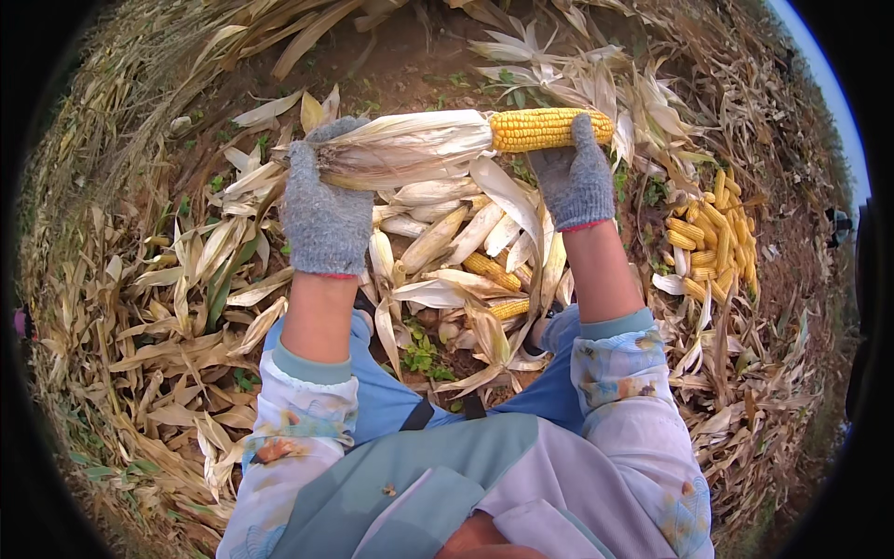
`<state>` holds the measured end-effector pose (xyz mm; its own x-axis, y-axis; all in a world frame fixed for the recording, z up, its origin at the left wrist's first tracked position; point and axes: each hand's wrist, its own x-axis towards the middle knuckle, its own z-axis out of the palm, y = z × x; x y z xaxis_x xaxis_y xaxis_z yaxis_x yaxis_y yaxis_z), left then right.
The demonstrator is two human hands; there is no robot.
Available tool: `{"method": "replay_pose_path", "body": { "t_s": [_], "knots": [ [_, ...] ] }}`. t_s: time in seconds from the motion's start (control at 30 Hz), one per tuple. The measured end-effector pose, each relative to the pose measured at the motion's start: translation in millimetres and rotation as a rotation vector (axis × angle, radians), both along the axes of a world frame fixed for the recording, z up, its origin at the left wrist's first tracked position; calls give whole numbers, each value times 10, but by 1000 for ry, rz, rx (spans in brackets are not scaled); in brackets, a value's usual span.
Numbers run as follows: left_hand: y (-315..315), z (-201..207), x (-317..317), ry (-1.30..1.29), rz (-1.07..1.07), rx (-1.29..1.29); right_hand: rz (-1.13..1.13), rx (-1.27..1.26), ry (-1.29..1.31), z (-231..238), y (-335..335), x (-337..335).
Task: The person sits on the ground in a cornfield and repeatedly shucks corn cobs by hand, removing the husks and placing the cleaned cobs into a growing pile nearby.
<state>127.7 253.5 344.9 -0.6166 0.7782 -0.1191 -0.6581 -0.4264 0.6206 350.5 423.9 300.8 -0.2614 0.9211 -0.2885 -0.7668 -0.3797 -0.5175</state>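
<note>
Stretched level between my two gloved hands is an ear of corn (545, 129), its yellow kernels bare at the right end. Pale dry husk (410, 149) still wraps the left part of it. My left hand (324, 200), in a grey knit glove, is closed around the husk end. In a matching glove, my right hand (579, 177) grips the bare kernel end, thumb over the front and the fingers mostly hidden behind. Below the held ear, between my legs, lies a heap of corn ears in husks (433, 238), some partly showing yellow kernels.
A pile of bare yellow ears (712, 242) sits on the ground to the right. Loose dry husks (186, 326) cover much of the ground on the left, with more husks (605, 79) at the far side. Small green plants (424, 354) grow near my feet.
</note>
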Motion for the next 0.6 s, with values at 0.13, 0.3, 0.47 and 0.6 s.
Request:
{"method": "replay_pose_path", "body": {
  "t_s": [0.13,0.3,0.47,0.6],
  "knots": [
    [-160,-65,-205,953,37,-497,35,79,-9,-100,37,45],
    [-98,-124,-278,666,273,-419,74,283,-50,-160,101,158],
    [62,-259,-190,1320,239,-462,99,475,-335,49,-39,118],
    [148,-79,261,1539,-76,-478,199,467,-250,21,-100,107]
  ]
}}
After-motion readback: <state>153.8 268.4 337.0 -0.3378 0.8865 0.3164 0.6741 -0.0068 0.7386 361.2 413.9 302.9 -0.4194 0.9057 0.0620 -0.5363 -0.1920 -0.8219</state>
